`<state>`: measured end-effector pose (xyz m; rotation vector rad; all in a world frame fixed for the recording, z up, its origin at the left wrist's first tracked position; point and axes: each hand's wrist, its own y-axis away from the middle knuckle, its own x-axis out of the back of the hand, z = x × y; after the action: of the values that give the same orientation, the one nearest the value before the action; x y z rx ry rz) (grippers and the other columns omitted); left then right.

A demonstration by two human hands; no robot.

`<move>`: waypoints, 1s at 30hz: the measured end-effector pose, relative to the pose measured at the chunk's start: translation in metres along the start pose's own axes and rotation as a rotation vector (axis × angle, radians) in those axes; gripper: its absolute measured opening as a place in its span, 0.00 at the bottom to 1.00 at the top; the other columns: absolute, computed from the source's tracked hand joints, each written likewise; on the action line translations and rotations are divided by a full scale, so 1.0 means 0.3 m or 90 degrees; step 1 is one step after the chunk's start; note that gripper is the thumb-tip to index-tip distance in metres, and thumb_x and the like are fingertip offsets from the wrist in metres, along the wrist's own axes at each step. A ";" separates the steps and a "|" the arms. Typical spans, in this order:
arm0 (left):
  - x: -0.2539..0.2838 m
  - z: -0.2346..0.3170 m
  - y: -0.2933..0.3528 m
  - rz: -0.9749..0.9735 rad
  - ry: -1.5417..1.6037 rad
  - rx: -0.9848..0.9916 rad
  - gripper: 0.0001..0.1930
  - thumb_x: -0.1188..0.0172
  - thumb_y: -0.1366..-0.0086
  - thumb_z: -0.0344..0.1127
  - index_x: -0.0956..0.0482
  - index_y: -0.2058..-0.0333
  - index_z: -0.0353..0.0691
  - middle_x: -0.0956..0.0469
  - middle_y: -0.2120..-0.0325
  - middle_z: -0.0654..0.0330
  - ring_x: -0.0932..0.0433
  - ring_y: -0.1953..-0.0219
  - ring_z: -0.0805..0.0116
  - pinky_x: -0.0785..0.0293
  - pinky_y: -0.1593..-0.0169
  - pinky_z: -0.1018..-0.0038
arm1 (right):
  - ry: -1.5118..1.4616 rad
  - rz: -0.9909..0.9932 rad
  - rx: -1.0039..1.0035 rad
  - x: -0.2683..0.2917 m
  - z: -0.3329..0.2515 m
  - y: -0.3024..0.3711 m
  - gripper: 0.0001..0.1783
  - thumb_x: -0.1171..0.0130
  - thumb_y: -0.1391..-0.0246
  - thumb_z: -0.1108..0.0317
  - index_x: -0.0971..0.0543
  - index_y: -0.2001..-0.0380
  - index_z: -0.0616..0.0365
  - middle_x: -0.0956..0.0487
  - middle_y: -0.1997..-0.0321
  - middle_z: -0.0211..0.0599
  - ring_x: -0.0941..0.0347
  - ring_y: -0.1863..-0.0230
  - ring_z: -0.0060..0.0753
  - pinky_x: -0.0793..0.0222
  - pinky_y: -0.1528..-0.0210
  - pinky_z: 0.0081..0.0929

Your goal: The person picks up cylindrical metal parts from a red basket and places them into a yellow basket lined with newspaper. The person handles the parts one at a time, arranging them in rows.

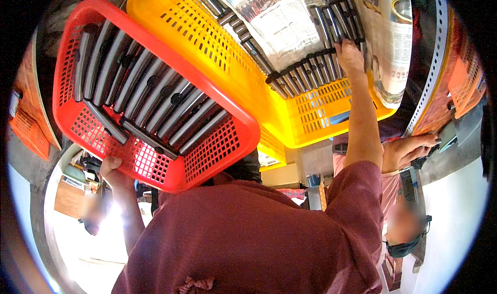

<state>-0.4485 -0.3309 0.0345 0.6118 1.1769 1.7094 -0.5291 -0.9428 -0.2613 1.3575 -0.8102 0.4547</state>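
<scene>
My left hand grips the lower rim of a red plastic basket, thumb over the edge. Dark glossy rods lie side by side in it, with several set crosswise along the lower side. My right hand reaches into a large yellow basket and is closed on a dark rod in an upright bunch. A row of similar rods stands below newspaper sheets, and more run along the basket's left side. My right fingertips are partly hidden among the rods.
On the right, another person's hand is near a dark object. Orange baskets stand at the far left, and another orange basket is at the far right. A perforated metal strip runs beside the yellow basket. A cardboard box sits below.
</scene>
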 end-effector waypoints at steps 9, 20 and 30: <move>0.002 -0.008 0.001 0.011 -0.001 -0.001 0.43 0.50 0.65 0.31 0.41 0.41 0.28 0.32 0.46 0.47 0.34 0.42 0.47 0.38 0.37 0.54 | -0.001 -0.029 -0.106 0.097 -0.041 0.038 0.26 0.56 0.40 0.46 0.25 0.62 0.60 0.20 0.66 0.55 0.23 0.60 0.58 0.28 0.57 0.51; -0.014 -0.017 0.005 0.029 -0.022 -0.020 0.42 0.49 0.64 0.31 0.39 0.43 0.26 0.31 0.47 0.45 0.32 0.44 0.47 0.38 0.38 0.53 | -0.052 0.042 -0.146 0.058 -0.012 0.043 0.22 0.55 0.39 0.50 0.33 0.52 0.56 0.21 0.62 0.56 0.23 0.61 0.60 0.27 0.61 0.53; 0.029 -0.009 0.001 0.002 0.004 -0.008 0.41 0.49 0.63 0.30 0.39 0.43 0.27 0.31 0.48 0.46 0.32 0.44 0.47 0.37 0.38 0.54 | 0.005 0.088 -0.082 0.025 0.047 0.022 0.24 0.45 0.44 0.54 0.33 0.50 0.56 0.28 0.48 0.53 0.27 0.54 0.59 0.30 0.56 0.51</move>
<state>-0.4546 -0.3244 0.0327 0.6016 1.1686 1.7212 -0.5325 -0.9563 -0.2512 1.1847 -0.9146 0.5071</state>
